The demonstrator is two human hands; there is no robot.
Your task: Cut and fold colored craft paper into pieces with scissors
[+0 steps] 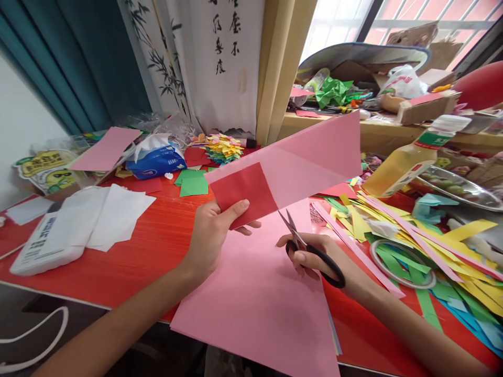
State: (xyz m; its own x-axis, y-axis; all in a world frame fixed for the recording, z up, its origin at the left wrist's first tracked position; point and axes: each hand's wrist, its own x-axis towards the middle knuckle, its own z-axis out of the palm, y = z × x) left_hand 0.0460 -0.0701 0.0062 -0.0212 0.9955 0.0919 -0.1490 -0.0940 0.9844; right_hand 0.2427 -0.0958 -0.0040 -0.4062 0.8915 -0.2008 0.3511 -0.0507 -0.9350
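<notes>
Red square (248, 189) and pink strip (318, 159) in the left hand (210, 238), scissors (292, 228) in the right hand (314, 256)

The left fingers are mostly hidden behind the paper; the thumb pinches the square flat against the strip's left end, above the table. The right hand is curled round the black handles, partly covering them, with the blades slightly apart. Their tips are at the square's lower right corner; whether they touch the paper is hard to tell. Both forearms run off the near edge of view, as do the large pink sheets (255, 314) below the hands, with paler edges beneath.

At far right, a bottle (396, 170) with a white cap holds yellowish liquid; its label is unreadable. Behind it, a metal dish (481, 198) contains green, rounded pieces, partly concealed. On the left, a white tissue rises from a blue pack (157, 159).

The red table (165, 251) bears mixed paper strips (463, 262) on the right, around a tape ring (431, 281). Beyond stand a teal curtain (78, 57), a hanging with brushed characters (223, 84) and, far right, a barred window (338, 23) over a cluttered ledge.
</notes>
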